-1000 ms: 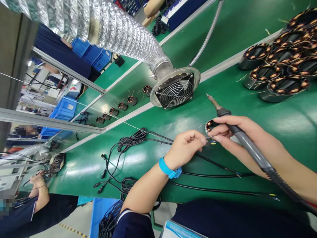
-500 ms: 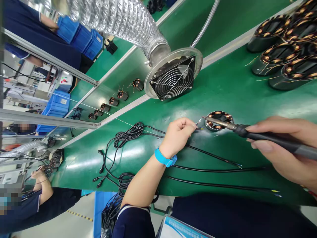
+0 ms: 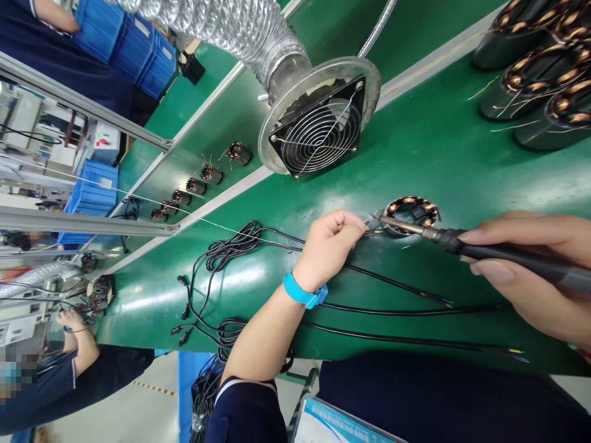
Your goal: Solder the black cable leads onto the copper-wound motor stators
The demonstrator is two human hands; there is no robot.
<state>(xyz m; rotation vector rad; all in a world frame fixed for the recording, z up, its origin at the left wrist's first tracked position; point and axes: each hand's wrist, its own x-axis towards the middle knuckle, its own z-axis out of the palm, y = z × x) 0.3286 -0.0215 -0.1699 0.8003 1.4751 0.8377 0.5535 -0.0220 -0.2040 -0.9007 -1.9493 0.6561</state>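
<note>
1. We find the wound ring (image 3: pixel 428 212) lying to the right of the extractor fan (image 3: pixel 318 138) and nearer the wearer, windings uppermost, presumably so that its leads are in reach.
2. The right hand (image 3: pixel 530 264) is closed round the soldering iron (image 3: pixel 455 242), gripping well back from the hot end, in our judgement for safety and fine aim.
3. The left hand (image 3: pixel 330 239) has thumb and forefinger pinched on a thin lead (image 3: pixel 370 219), on the wearer's side of the fan. We judge the pinch is meant to steady it near the iron's tip.
4. Spare cables (image 3: pixel 401 338) lie farther from the fan, towards the wearer, perhaps kept there within easy reach. More wound cores (image 3: pixel 549 80) stand grouped to the fan's right.
5. We cannot tell whether the tip touches the lead, or whether the iron touches the ring it crosses in view. The left fingers mask what else they may hold; the right hand and that group of cores are cut off by the picture's edge.
</note>
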